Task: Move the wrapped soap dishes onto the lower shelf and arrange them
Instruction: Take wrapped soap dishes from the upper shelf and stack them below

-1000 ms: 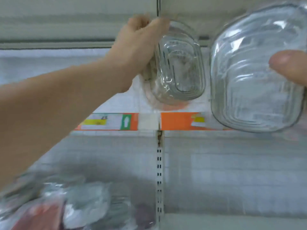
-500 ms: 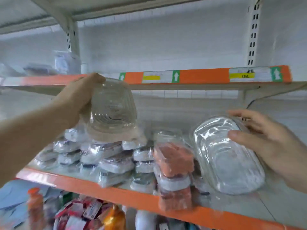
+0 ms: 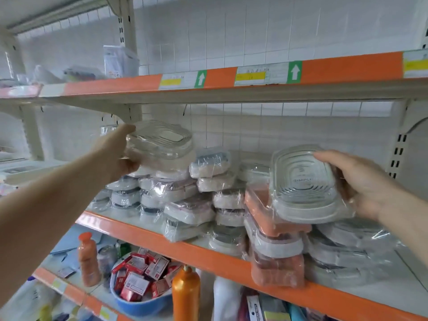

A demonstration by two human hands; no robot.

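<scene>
head | left hand – dish flat | right hand – tilted dish

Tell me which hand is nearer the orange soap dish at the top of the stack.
Right. The right hand holds a clear wrapped dish resting just over the orange soap dish; the left hand is well off to its left, holding another clear dish.

L grip, R grip: arms extended, fingers curled, holding.

You have two clear, film-wrapped soap dishes: one at ten o'clock atop the stacked wrapped dishes, another at three o'clock, tilted over the orange ones.
</scene>
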